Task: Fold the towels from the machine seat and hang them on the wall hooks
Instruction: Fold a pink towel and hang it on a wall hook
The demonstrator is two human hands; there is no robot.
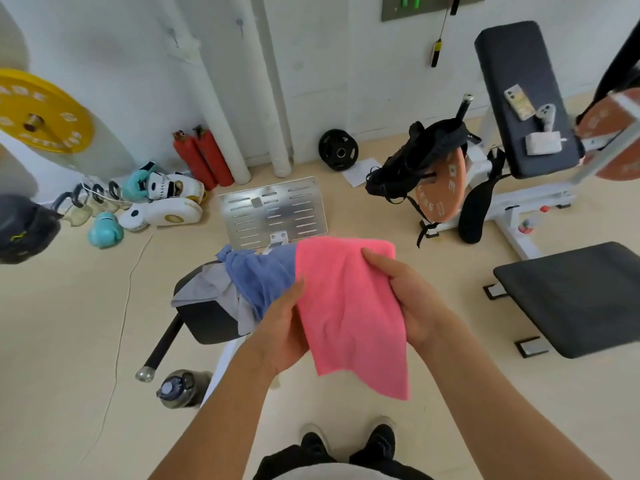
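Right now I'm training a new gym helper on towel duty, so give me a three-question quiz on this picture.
1. True or false: the pink towel is held by both the left hand and the right hand.
2. Which towels lie on the machine seat? A) blue and grey B) green and white C) none
3. Fill in: the two red fire extinguishers stand against the ____.

Key: 1 true. 2 A: the blue towel and grey towel lie there unfolded. 3 wall.
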